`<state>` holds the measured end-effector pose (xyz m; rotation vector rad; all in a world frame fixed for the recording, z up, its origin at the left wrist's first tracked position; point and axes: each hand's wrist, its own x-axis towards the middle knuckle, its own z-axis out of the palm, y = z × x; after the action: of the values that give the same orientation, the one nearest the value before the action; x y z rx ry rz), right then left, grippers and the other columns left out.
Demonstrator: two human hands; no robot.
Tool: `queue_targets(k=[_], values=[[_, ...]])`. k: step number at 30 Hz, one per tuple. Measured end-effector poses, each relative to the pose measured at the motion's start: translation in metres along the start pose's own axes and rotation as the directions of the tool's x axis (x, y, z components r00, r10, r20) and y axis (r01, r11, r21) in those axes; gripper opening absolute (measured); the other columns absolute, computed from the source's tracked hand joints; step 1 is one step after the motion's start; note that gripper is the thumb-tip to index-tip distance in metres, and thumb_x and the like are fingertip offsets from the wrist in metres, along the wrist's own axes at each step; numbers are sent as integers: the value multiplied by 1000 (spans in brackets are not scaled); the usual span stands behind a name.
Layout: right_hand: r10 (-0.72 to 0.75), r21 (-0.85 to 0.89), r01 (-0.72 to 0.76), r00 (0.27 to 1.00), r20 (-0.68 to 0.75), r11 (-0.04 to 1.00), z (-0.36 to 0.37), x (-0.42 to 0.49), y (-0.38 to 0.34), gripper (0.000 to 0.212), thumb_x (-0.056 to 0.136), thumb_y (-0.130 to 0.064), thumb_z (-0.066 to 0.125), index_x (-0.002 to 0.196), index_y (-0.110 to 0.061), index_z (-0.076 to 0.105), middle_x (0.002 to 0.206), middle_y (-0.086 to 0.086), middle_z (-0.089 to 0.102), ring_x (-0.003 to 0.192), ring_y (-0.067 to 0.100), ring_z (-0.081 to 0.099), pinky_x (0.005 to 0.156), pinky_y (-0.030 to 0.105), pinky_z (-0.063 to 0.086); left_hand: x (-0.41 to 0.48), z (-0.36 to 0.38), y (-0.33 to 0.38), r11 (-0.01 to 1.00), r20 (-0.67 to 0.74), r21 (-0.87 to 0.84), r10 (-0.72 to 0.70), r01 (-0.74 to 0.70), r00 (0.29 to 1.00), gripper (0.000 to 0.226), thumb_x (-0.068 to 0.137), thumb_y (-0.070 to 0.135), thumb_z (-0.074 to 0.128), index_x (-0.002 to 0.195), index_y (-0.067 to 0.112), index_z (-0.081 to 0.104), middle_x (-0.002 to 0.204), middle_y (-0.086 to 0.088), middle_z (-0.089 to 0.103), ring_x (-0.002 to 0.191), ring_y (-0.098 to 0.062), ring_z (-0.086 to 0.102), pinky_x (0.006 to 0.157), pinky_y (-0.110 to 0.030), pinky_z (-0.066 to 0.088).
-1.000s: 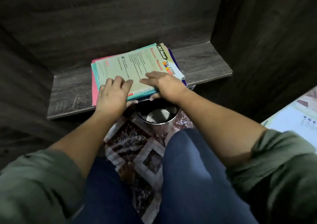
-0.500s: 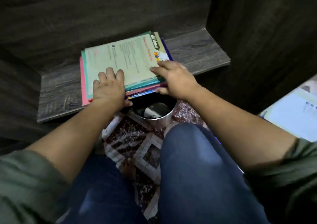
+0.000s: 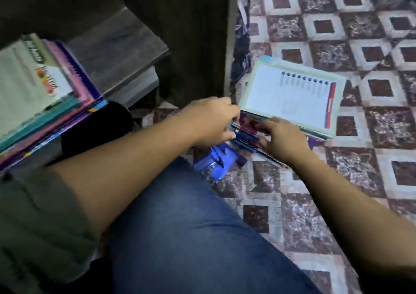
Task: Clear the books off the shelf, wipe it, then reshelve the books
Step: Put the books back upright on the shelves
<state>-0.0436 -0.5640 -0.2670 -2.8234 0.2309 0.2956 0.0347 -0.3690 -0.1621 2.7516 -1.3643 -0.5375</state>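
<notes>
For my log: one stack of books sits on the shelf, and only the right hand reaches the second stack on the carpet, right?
Wrong on the hands: the head view shows both the left hand and the right hand at the second stack on the carpet.

Dark wood-grain shelf [image 3: 121, 52] at upper left: a stack of books [image 3: 33, 86] lies flat on its left part, near corner poking past the front edge. Floor is covered in brown-and-cream diamond-pattern carpet [image 3: 337, 34]. On it, just right of the cabinet side panel [image 3: 198, 34], a second stack [image 3: 292, 95] lies flat, pale-covered book on top. A blue plastic item [image 3: 216, 161] lies on the carpet near that stack's front corner, too blurred to identify.
</notes>
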Motion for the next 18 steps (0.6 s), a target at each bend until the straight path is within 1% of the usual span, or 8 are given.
queue_targets(k=[2, 4, 7, 9, 11, 14, 16, 18], values=[[72, -4, -72, 997, -33, 997, 3, 6, 32, 42, 81, -25, 67, 122, -17, 62, 125, 11, 58, 110, 36, 54, 89, 41, 46, 35, 11, 22, 998, 79, 39, 51, -54, 996, 44, 90, 44, 59, 125, 19, 51, 122, -5, 51, 116, -27, 51, 94, -42, 46], [109, -19, -111, 991, -72, 994, 7, 14, 54, 53, 77, -24, 72, 127, -16, 58, 133, 14, 51, 116, 37, 48, 94, 45, 43, 65, 24, 38, 993, 126, 85, 74, -85, 989, 49, 90, 46, 58, 129, 19, 48, 126, -6, 49, 119, -28, 50, 95, -42, 46], [140, -73, -147, 986, -96, 986, 13, 30, 78, 82, 71, -29, 80, 141, -20, 40, 150, 16, 30, 137, 37, 29, 109, 47, 29, 102, 44, 48, 982, 142, 163, 69, -92, 987, 54, 90, 45, 60, 133, 16, 45, 128, -9, 46, 119, -30, 47, 92, -44, 46], [163, -97, -169, 984, -73, 981, 17, 39, 90, 97, 68, -31, 83, 147, -23, 28, 154, 15, 20, 142, 35, 19, 114, 47, 22, 121, 57, 45, 981, 137, 185, 36, -61, 990, 55, 88, 41, 64, 132, 15, 44, 128, -9, 45, 118, -30, 46, 92, -44, 47], [152, -117, -162, 985, -83, 980, 20, 44, 99, 99, 68, -28, 83, 148, -23, 25, 153, 15, 22, 140, 35, 23, 112, 47, 24, 137, 72, 36, 982, 127, 187, 1, -25, 992, 60, 85, 36, 69, 133, 15, 41, 129, -10, 42, 120, -30, 44, 94, -44, 45], [129, -115, -142, 985, -117, 983, 17, 48, 105, 93, 66, -25, 84, 144, -24, 33, 145, 14, 33, 128, 35, 37, 101, 45, 33, 151, 88, 23, 987, 92, 162, 0, -15, 996, 70, 82, 28, 73, 139, 14, 34, 140, -12, 36, 131, -30, 37, 104, -43, 40], [120, -151, -133, 988, -93, 980, 13, 51, 106, 94, 65, -28, 85, 143, -24, 33, 142, 13, 36, 123, 35, 42, 97, 43, 37, 157, 93, 19, 990, 69, 142, 6, -15, 998, 75, 84, 26, 73, 143, 15, 30, 151, -13, 27, 139, -29, 29, 110, -42, 33], [103, -177, -113, 993, -65, 978, 8, 53, 107, 92, 67, -29, 84, 143, -23, 32, 140, 14, 38, 120, 34, 45, 95, 43, 40, 163, 95, 19, 991, 48, 132, 10, -17, 999, 76, 85, 27, 72, 145, 15, 28, 155, -12, 23, 142, -28, 25, 112, -40, 30]])
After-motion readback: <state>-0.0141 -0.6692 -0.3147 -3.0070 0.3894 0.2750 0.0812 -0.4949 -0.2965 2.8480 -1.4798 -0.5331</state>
